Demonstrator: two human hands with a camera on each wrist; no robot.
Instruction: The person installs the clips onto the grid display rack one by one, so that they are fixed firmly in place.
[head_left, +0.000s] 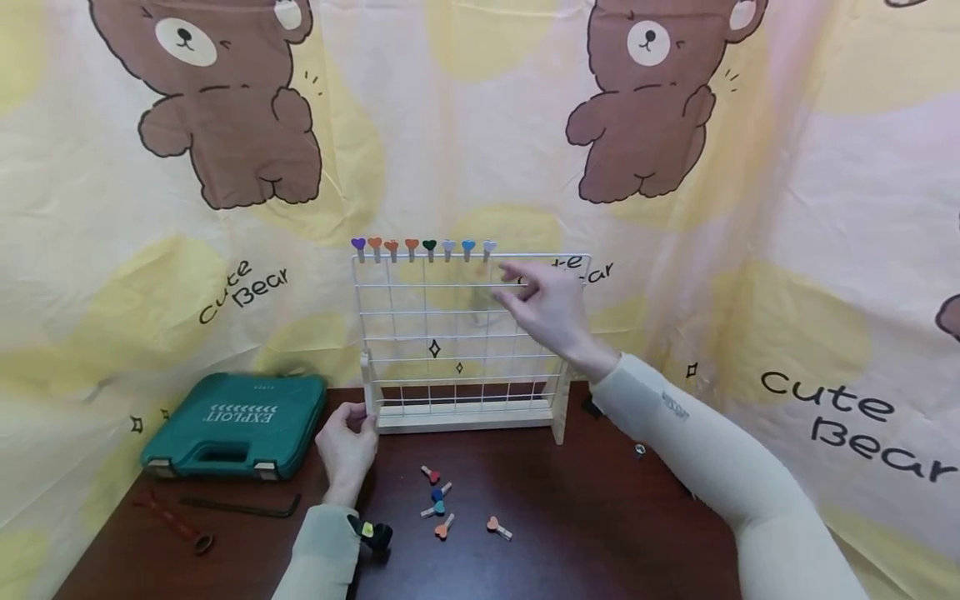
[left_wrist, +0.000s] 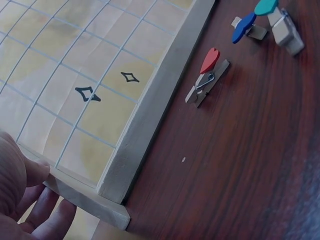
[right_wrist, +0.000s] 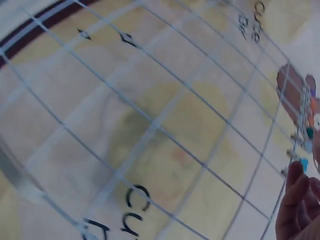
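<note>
A white wire grid rack point(head_left: 457, 338) stands upright in a pale wooden base point(head_left: 465, 422). Heart-topped clothespins in purple, orange, green, blue and pale tones line the left part of its top wire, the rightmost being a pale clothespin point(head_left: 489, 248). My left hand point(head_left: 348, 446) grips the base's left upright, thumb on one side and fingers on the other in the left wrist view. Just right of the pale clothespin, my right hand point(head_left: 551, 308) is raised before the grid, thumb and forefinger apart with nothing between them. On the table lie several loose clothespins, among them a red-heart clothespin point(left_wrist: 207, 77).
A green tool case point(head_left: 236, 425) lies at the left, with a hex key point(head_left: 243, 507) and a red wrench point(head_left: 174, 522) in front of it. Behind the rack hangs a bear-print cloth point(head_left: 465, 108). A small shiny object point(head_left: 640, 450) sits right of the rack.
</note>
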